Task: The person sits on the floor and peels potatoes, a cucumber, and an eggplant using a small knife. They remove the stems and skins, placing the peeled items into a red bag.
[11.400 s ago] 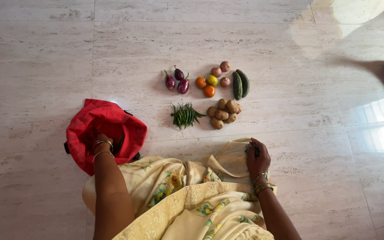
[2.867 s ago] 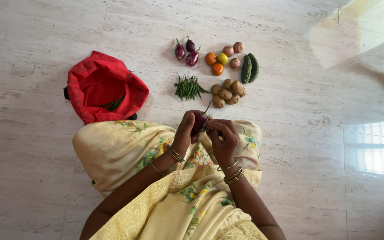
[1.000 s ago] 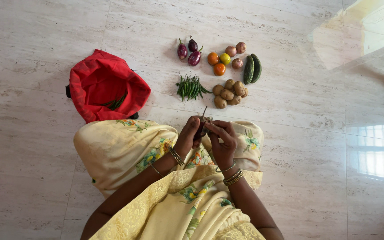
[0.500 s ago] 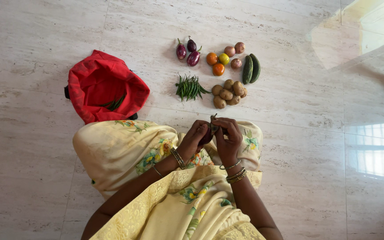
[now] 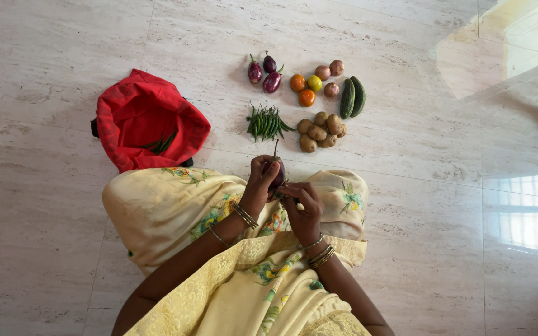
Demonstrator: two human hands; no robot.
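Observation:
My left hand (image 5: pixel 258 185) grips a small purple brinjal (image 5: pixel 278 172), stem pointing up, just above my lap. My right hand (image 5: pixel 301 210) sits right below it, fingertips touching the brinjal's lower end. Both hands hover over my pale yellow floral cloth (image 5: pixel 175 208). On the floor ahead lie three more brinjals (image 5: pixel 264 68), a bunch of green chillies (image 5: pixel 265 122) and a pile of potatoes (image 5: pixel 320 130).
An open red bag (image 5: pixel 147 118) with a few green chillies inside lies on the floor at the left. Tomatoes (image 5: pixel 305 89), onions (image 5: pixel 330 76) and two green gourds (image 5: pixel 352 96) lie beyond the potatoes. The floor is glossy marble tile (image 5: pixel 406 162).
The brinjal has turned upright in my left hand and risen a little. My right hand has dropped from its top to beneath it.

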